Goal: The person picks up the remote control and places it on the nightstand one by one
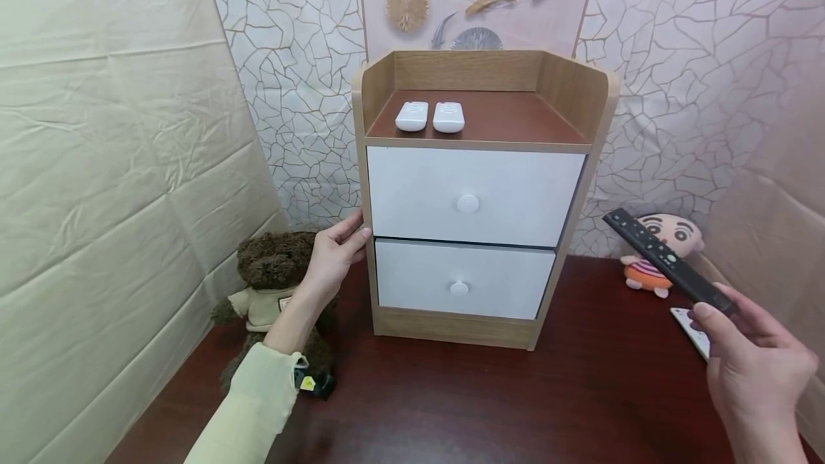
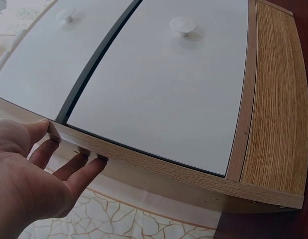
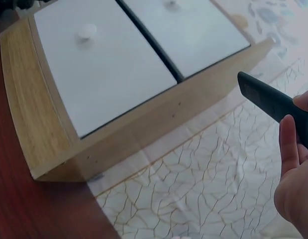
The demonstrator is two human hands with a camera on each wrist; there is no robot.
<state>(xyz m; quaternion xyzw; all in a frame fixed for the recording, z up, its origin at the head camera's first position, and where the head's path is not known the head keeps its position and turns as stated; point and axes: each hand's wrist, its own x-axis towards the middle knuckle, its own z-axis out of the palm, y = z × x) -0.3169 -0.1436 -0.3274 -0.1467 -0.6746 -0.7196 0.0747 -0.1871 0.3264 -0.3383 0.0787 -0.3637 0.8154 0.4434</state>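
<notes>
A small wooden cabinet (image 1: 451,324) with an upper drawer (image 1: 412,192) and a lower drawer (image 1: 412,274), both with white fronts and round knobs, stands on the table. My left hand (image 1: 331,256) rests against its left side; in the left wrist view the thumb is at the front edge and the fingertips touch the side panel. To the right of the cabinet, my right hand (image 1: 757,356) holds a black remote control (image 1: 664,256) by one end, raised and tilted. Two white remote-like objects, one (image 1: 412,117) beside the other (image 1: 448,117), lie on the cabinet's top.
A brown teddy bear (image 1: 271,271) sits left of the cabinet, partly behind my left arm. At the right stand a plush doll (image 1: 644,272) and a flat white object (image 1: 691,329), partly hidden by my right hand. Dark red table (image 1: 451,407); fabric walls surround it.
</notes>
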